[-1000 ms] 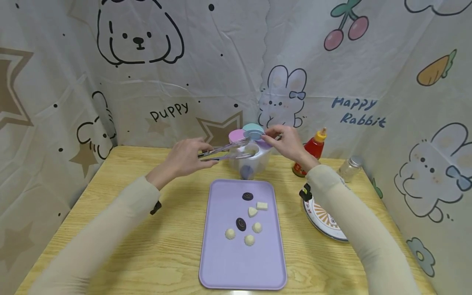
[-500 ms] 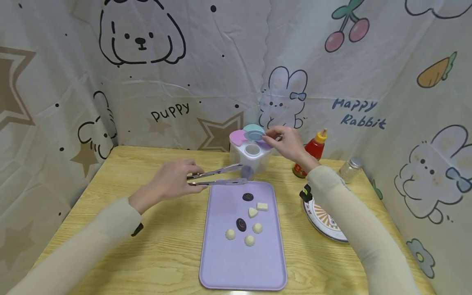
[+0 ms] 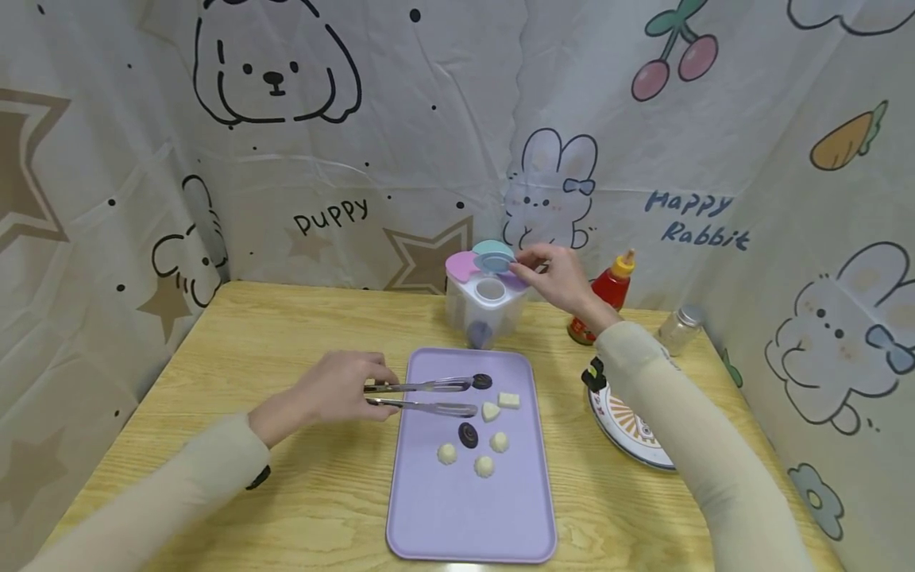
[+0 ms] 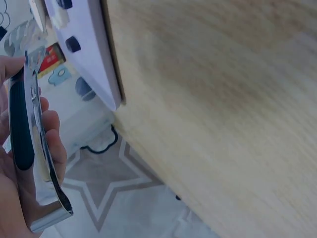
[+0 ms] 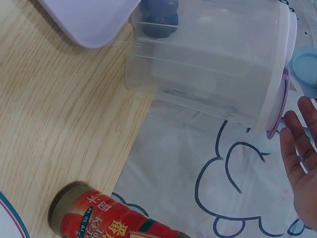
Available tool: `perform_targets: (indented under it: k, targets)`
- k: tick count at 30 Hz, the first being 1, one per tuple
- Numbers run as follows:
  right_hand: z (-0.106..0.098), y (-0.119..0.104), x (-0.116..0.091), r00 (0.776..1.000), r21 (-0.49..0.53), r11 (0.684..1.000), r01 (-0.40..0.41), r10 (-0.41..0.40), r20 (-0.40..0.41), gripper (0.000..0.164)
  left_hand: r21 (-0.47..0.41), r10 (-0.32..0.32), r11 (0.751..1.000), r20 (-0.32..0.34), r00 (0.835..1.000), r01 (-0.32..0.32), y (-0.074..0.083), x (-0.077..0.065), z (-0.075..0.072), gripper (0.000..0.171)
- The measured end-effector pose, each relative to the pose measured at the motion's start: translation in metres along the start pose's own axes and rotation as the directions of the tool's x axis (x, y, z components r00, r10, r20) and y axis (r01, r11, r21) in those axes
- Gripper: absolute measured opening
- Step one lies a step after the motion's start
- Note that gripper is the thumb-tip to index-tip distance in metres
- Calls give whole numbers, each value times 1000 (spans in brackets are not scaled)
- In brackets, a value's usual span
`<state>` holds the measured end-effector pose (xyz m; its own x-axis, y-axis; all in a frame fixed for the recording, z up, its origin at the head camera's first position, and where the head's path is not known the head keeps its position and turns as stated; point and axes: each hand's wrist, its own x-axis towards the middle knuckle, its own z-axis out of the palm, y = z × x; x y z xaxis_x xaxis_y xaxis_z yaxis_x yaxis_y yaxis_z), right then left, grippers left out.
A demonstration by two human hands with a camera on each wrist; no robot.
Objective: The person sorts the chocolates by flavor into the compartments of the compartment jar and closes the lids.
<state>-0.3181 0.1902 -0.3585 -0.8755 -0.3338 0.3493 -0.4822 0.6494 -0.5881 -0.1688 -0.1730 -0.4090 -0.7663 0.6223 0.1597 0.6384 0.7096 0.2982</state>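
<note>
My left hand (image 3: 346,387) grips metal tongs (image 3: 439,385), also filling the left side of the left wrist view. Their arms stand apart over the upper part of the purple tray (image 3: 468,516), with nothing between the tips. The upper tip overlaps a dark oval chocolate (image 3: 482,381); close by lie a white triangular piece (image 3: 490,411) and a white rectangular piece (image 3: 509,400). Behind the tray, my right hand (image 3: 554,274) pinches the edge of the raised blue lid (image 3: 493,262) on a clear container (image 3: 507,314). A dark blue mass (image 5: 161,17) sits inside it.
Lower on the tray are another dark chocolate (image 3: 468,434) and several white domed pieces (image 3: 484,466). A red sauce bottle (image 3: 610,290), a glass shaker (image 3: 679,327) and a patterned plate (image 3: 629,429) stand to the right. A printed cloth (image 3: 429,159) hangs behind the table.
My left hand has drawn the tongs from over the container's opening toward me, down over the tray. The right hand stays at the blue lid.
</note>
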Motion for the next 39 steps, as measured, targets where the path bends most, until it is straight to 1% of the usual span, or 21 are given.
perform_targets:
  k: [8,12,17,24,27,31,39]
  targets:
    - [0,0,0,1000,-8,1000,8,-8,-2,21,6,34,999,57,998,-35,6,0,13,29]
    - [-1,1,1,1000,-11,1000,12,-12,-6,21,-10,60,998,73,996,-59,7,3,17,26]
    - [-1,1,1,1000,-11,1000,12,-12,-7,21,-32,71,997,99,993,-68,8,7,20,25]
    - [0,1,0,1000,-7,1000,8,-8,-7,21,-49,40,998,139,990,-34,8,10,26,26]
    - [1,1,0,1000,-5,1000,6,-6,-5,21,-54,40,998,148,988,-32,8,10,26,27]
    - [0,0,0,1000,-3,1000,6,-6,-4,21,-61,40,998,150,988,-31,7,10,27,27]
    - [0,1,0,1000,1,1000,14,-14,-3,21,-61,6,998,153,988,3,2,8,28,29]
